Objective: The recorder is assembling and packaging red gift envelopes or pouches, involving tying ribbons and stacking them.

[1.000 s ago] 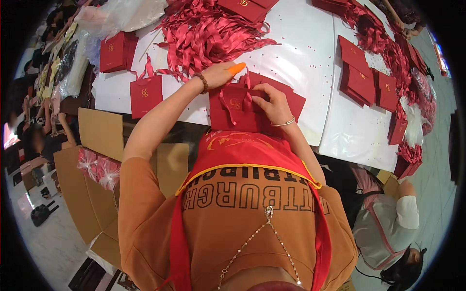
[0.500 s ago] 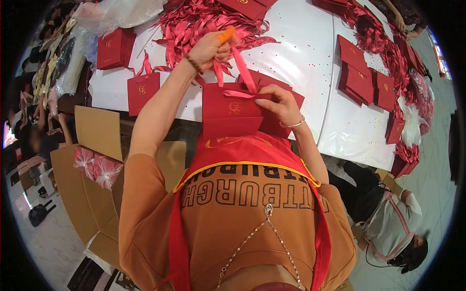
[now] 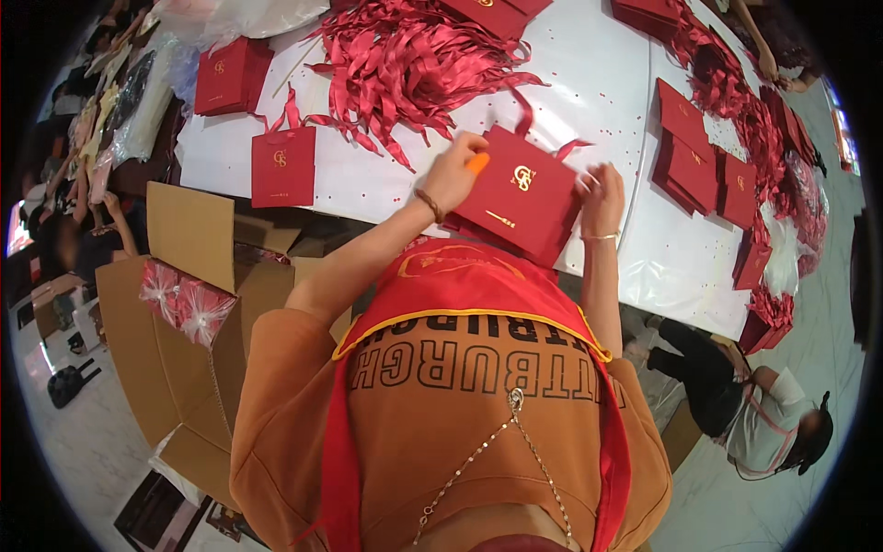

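Note:
A dark red paper gift bag (image 3: 520, 189) with a gold emblem lies flat and tilted at the table's near edge, on top of other red bags. Its ribbon handle (image 3: 525, 112) sticks out beyond the top edge. My left hand (image 3: 455, 175) is closed on the bag's left edge, and an orange cover (image 3: 477, 164) sits on one finger. Beside the right edge is my right hand (image 3: 602, 198), its fingers apart and slightly blurred. Whether those fingertips touch the bag is unclear.
A heap of red ribbons (image 3: 414, 69) lies beyond the bag on the white table (image 3: 589, 101). More red bags (image 3: 283, 167) stand left, with stacks (image 3: 685, 152) right. An open cardboard box (image 3: 175, 350) is at my left; a person (image 3: 759, 414) sits at right.
My left hand has let go of the ribbon handle and come down to the bag's left edge. The bag now lies flat, farther right. My right hand has moved right, off its top edge.

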The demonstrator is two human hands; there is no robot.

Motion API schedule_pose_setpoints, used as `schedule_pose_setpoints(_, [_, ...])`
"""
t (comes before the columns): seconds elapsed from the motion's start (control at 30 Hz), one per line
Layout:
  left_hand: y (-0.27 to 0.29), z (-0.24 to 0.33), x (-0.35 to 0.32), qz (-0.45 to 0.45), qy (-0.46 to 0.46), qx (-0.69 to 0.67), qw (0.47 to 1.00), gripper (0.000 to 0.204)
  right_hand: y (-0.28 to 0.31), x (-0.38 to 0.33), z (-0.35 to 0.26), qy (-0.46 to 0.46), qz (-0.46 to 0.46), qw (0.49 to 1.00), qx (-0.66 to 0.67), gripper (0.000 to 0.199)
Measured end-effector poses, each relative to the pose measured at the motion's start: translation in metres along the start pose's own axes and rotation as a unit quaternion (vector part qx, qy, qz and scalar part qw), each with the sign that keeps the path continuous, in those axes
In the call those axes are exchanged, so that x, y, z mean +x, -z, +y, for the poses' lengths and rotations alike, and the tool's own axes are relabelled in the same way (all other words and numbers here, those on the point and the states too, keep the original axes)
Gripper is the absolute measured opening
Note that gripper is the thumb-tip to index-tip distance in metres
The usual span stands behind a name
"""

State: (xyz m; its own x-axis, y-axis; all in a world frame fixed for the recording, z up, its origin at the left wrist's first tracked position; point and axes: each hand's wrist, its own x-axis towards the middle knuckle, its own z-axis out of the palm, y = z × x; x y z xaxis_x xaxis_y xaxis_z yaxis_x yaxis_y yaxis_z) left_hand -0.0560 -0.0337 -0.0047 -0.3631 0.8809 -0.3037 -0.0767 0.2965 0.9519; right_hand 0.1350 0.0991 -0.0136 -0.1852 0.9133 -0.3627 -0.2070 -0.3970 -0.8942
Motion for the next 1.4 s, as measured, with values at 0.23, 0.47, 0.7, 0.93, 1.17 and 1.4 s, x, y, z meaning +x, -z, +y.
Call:
schedule_pose_setpoints(0.23, [0.085,-0.033,-0.010,0.046,-0.317,0.449,0.834,0.029,-0.005,-0.025,-0.017,0.208,-0.153,0.917,-0.303,0.011])
schedule_pose_setpoints(0.47, [0.107,-0.059,-0.024,0.021,-0.333,0.508,0.794,0.019,-0.045,-0.010,-0.003,0.441,-0.218,0.715,-0.497,0.020])
schedule_pose_setpoints(0.7, [0.065,0.001,-0.033,0.004,-0.350,0.446,0.824,0.013,-0.058,-0.011,0.002,0.388,-0.226,0.661,-0.601,0.027])
schedule_pose_setpoints(0.93, [0.016,0.014,-0.017,-0.029,-0.083,0.183,0.979,0.011,-0.073,-0.018,-0.009,0.214,-0.307,0.711,-0.595,0.028])
schedule_pose_setpoints(1.17, [0.011,0.002,0.000,0.009,-0.012,0.091,0.996,0.014,-0.074,-0.011,-0.008,0.131,-0.329,0.712,-0.606,0.039])
schedule_pose_setpoints(1.4, [0.011,0.004,0.002,0.038,-0.062,0.194,0.978,0.014,-0.076,-0.010,-0.013,0.064,-0.361,0.727,-0.581,0.040])
